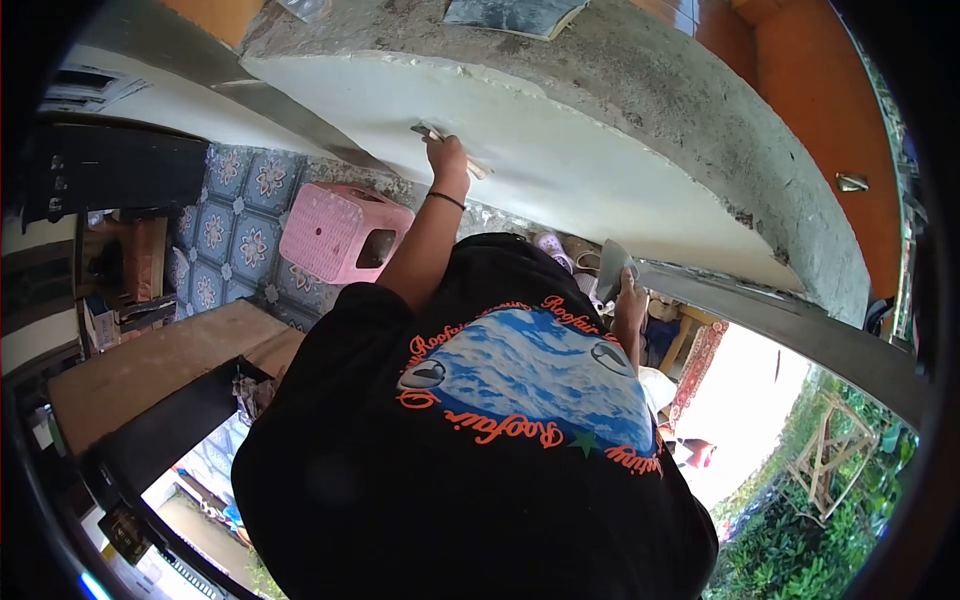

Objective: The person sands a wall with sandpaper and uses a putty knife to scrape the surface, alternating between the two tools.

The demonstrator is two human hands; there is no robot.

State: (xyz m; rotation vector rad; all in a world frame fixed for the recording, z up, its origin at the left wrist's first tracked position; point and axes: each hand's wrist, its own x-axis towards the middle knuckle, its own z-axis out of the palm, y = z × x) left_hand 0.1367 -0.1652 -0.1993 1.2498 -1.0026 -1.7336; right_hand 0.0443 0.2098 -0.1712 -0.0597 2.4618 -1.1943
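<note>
My left hand [448,160] is closed around a flat scraper [480,171], seen nearly edge-on against the white plastered wall [560,150]. A dark band circles that wrist. Lower right, my right hand [629,303] grips a putty knife [614,262], its broad grey blade pointing up beside the wall. The blade looks apart from the plaster. Part of my right forearm is hidden behind the black shirt.
Rough bare concrete [690,120] tops the wall, with a grey sheet [515,14] lying on it. A pink plastic stool [322,235] stands left on patterned blue tiles [212,232]. Shoes [553,250] sit near the wall's foot. A metal strip [740,291] runs right.
</note>
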